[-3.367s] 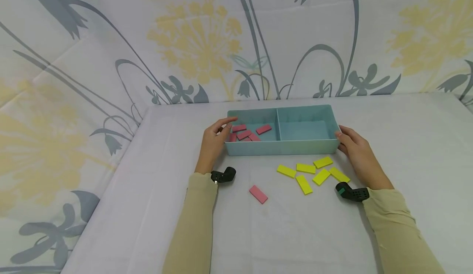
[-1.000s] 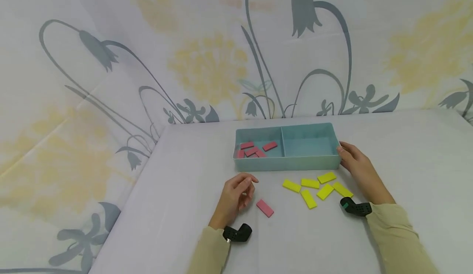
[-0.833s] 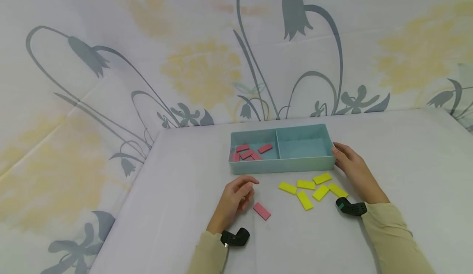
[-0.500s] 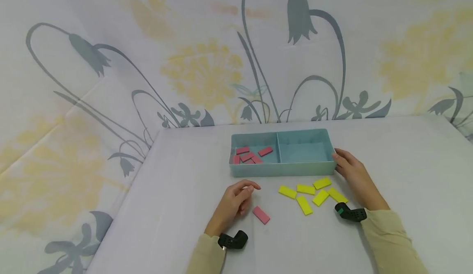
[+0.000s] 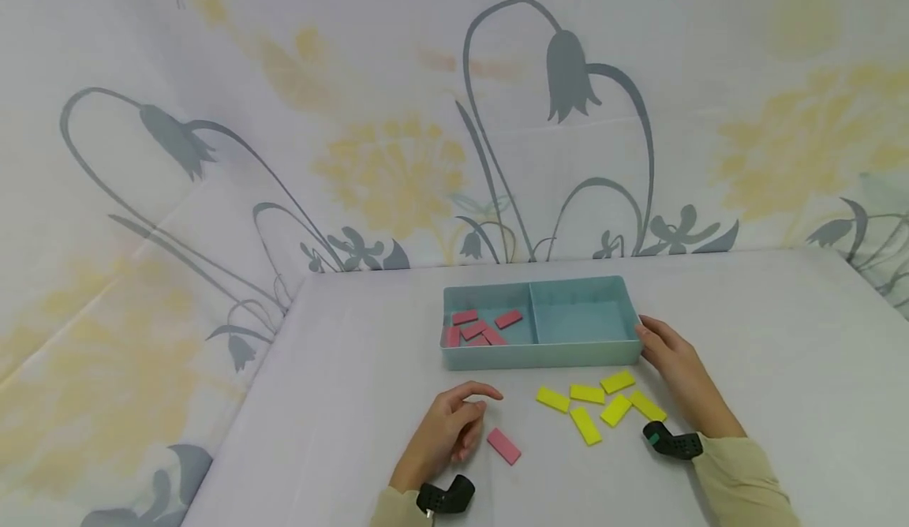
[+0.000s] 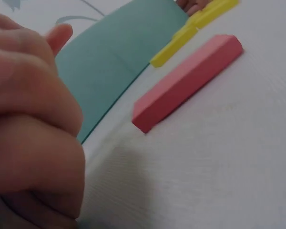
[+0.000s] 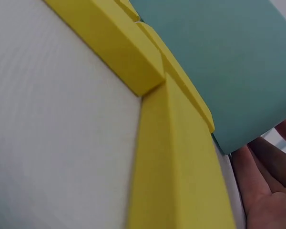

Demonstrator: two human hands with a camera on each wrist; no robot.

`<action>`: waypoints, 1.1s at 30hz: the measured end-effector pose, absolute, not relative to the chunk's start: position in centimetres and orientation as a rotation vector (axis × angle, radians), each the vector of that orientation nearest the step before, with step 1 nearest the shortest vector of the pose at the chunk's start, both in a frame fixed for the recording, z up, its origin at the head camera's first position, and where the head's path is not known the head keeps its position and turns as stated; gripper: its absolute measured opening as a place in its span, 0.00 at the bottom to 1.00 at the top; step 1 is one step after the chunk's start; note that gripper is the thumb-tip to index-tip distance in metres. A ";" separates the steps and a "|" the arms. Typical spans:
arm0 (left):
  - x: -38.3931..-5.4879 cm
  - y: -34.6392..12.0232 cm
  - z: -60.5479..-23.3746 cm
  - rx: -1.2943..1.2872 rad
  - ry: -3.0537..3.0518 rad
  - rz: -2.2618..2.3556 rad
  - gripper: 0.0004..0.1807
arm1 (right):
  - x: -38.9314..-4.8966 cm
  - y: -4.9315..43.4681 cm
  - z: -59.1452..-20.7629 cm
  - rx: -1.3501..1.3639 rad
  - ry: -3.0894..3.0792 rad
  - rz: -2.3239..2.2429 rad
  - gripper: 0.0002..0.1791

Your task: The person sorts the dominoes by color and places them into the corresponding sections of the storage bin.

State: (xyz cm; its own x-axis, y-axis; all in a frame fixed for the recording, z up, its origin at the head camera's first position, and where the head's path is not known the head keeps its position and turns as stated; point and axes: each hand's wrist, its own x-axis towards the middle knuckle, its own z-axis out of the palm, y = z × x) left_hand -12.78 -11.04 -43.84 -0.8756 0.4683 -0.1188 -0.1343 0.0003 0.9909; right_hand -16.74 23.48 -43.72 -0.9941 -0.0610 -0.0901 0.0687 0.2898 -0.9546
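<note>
My left hand [image 5: 440, 435] rests on the table in front of the box, fingers loosely curled, with nothing in them. Just right of it lies a single pink block [image 5: 503, 446], flat and rectangular, apart from the fingers; the left wrist view shows the same pink block [image 6: 188, 81] close up. My right hand [image 5: 685, 369] is at the right end of a pale blue two-compartment box [image 5: 540, 356], with the thumb at its front corner. In the right wrist view, the right hand's fingers [image 7: 250, 176] extend along the box's end [image 7: 224, 62], palm partly visible.
Several pink blocks [image 5: 508, 319] lie in the box's left compartment; the right compartment [image 5: 585, 318] shows its bare floor. Several yellow blocks [image 5: 585, 426] lie scattered before the box, near the right wrist. A flowered cloth [image 5: 398, 180] hangs behind the white table.
My left hand has left the box's left end and come down beside the loose pink block. The right hand stays at the box's right end. The head view has tilted upward.
</note>
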 end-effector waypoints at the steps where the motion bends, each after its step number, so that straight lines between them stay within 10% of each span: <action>1: -12.7 -10.9 -44.0 0.333 1.873 1.918 0.15 | -16.6 23.6 -43.9 0.009 2.436 -1.809 0.40; 33: -11.1 -10.1 -43.1 0.287 2.282 1.342 0.12 | -16.5 23.6 -43.8 0.015 2.458 -1.854 0.40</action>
